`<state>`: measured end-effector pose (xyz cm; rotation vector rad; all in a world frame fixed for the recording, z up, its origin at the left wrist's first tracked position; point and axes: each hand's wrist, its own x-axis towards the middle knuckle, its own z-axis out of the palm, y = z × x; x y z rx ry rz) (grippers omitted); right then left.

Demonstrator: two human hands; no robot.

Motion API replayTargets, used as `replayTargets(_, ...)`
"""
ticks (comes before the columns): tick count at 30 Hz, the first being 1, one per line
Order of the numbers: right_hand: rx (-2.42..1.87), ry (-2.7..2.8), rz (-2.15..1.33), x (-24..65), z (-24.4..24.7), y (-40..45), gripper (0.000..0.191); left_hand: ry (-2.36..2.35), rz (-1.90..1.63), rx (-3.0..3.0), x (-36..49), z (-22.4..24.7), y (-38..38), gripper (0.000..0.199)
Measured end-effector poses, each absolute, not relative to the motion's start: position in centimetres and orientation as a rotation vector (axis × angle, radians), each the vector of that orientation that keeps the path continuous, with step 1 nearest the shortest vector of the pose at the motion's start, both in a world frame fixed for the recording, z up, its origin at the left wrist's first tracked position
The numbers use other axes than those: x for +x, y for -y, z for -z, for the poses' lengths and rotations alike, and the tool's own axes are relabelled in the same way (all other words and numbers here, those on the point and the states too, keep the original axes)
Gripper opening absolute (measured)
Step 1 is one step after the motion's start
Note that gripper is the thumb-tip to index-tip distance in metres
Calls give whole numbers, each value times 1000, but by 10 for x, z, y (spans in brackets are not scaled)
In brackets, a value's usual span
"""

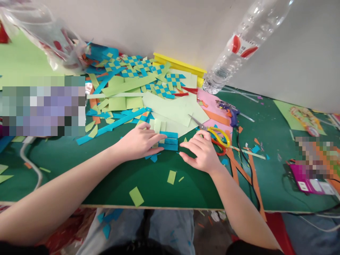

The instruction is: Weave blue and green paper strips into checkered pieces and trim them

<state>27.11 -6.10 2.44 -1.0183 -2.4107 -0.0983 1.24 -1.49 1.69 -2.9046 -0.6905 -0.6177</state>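
A small piece of blue and pale green paper strips (170, 142) lies on the green table (164, 194), in front of the person, between the two hands. The left hand (139, 141) reaches over its left part, fingers bent, thumb near the lower edge; whether it pinches the paper or only presses it, I cannot tell. The right hand (200, 152) is loosely open just right of the strips, thumb and forefinger apart with nothing between them. Scissors (209, 129) with a yellow and a red handle lie just behind it; whether they touch it is unclear. Two green scraps (136, 196) lie nearer the table edge. Farther back are a heap of checkered woven pieces (160, 90), a blue glue gun (233, 117) and a tilted clear bottle (241, 49).
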Motion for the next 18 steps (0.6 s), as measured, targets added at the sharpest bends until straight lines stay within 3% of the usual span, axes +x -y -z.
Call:
replayTargets(11, -967, 2619, -109, 267, -18, 60, 33, 728, 663, -2985, 12, -15, 14, 25)
replayTargets(18, -926, 2617, -70, 266, -19, 60, 36, 712, 605, -2947, 13, -14, 14, 24)
